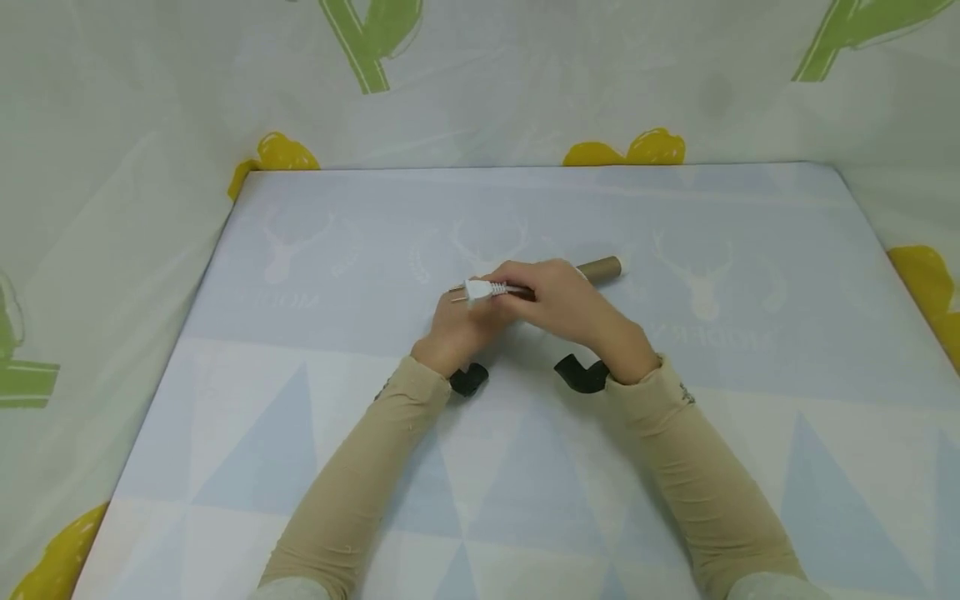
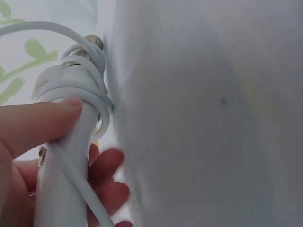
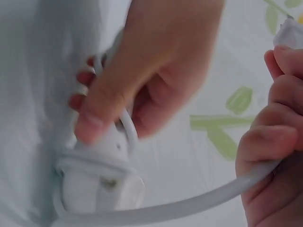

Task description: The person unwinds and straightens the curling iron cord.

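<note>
My left hand (image 1: 459, 332) grips the white handle (image 2: 66, 189) of what looks like a curling iron, its thumb lying along the top. White cord (image 2: 71, 94) is looped several times around the iron. Past my right hand, the iron's brown-gold barrel (image 1: 602, 269) sticks out to the right in the head view. My right hand (image 1: 566, 296) holds the white two-pin plug (image 1: 477, 290) between thumb and fingers, its prongs pointing left. From that hand's curled fingers, a length of cord (image 3: 199, 203) runs to the iron in the right wrist view. The hands hide the iron's middle in the head view.
Beneath the hands is a table (image 1: 247, 417) with a pale blue and white patterned cover. A black curved piece (image 1: 470, 380) shows beside the left wrist, and another black piece (image 1: 581, 374) beside the right. Behind the table hangs a light curtain (image 1: 480, 100) with green and yellow prints.
</note>
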Demonstrator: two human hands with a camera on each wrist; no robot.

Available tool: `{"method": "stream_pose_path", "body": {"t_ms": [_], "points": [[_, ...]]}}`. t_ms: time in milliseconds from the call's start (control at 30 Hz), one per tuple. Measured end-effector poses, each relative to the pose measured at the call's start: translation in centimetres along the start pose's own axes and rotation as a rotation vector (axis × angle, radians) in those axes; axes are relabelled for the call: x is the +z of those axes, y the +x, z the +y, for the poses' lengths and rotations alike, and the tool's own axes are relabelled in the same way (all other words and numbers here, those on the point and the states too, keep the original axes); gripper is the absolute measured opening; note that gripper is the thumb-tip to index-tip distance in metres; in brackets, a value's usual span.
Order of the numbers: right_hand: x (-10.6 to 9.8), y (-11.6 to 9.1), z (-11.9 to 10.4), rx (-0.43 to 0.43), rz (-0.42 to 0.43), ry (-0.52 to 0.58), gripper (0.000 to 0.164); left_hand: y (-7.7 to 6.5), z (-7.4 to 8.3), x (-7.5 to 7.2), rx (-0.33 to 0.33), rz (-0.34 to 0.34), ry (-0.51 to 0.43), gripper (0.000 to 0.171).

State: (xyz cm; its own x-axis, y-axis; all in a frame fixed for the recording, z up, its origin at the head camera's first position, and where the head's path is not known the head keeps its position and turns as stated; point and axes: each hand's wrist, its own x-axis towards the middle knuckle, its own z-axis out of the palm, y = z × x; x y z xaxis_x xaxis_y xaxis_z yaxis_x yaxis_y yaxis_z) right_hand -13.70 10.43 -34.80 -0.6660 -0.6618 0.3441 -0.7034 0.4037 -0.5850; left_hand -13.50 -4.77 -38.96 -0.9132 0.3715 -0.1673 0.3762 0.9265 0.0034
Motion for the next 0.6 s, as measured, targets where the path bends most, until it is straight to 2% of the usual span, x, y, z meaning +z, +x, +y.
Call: {"method": "stream_pose_path", "body": {"t_ms": [67, 100, 133, 200, 300, 367, 433, 533, 600], "points": [[-0.7, -0.2, 0.2, -0.023, 0.058, -0.020, 0.014, 0.3, -0.4, -0.1, -0.013, -0.047, -0.180, 0.025], [-1.1, -0.2, 0.4, -0.035, 0.095, -0.033, 0.012, 0.4, -0.6, -0.1, -0.026, -0.003, -0.351, 0.029], [-1.5, -0.3, 0.4, -0.042, 0.129, -0.045, 0.012, 0.5, -0.9, 0.0, -0.028, 0.024, -0.437, 0.037], [-2.1, -0.4, 0.6, -0.036, 0.193, -0.091, 0.013, 0.6, -1.4, 0.0, 0.004, 0.035, -0.440, 0.049], [-3.0, -0.7, 1.0, -0.006, 0.256, -0.175, 0.015, 0.7, -1.7, 0.0, 0.031, 0.050, -0.428, 0.056], [-3.4, -1.0, 1.2, 0.056, 0.252, -0.199, 0.022, 0.8, -1.8, 0.1, 0.020, 0.065, -0.422, 0.055], [-3.7, -1.3, 1.5, 0.134, 0.226, -0.196, 0.029, 0.8, -2.0, 0.3, -0.020, 0.068, -0.424, 0.055], [-4.1, -1.7, 1.8, 0.266, 0.175, -0.148, 0.037, 0.7, -2.4, 0.6, -0.076, 0.092, -0.426, 0.055], [-4.4, -1.8, 1.9, 0.332, 0.163, -0.105, 0.039, 0.7, -2.7, 0.7, -0.090, 0.117, -0.416, 0.054]]}}
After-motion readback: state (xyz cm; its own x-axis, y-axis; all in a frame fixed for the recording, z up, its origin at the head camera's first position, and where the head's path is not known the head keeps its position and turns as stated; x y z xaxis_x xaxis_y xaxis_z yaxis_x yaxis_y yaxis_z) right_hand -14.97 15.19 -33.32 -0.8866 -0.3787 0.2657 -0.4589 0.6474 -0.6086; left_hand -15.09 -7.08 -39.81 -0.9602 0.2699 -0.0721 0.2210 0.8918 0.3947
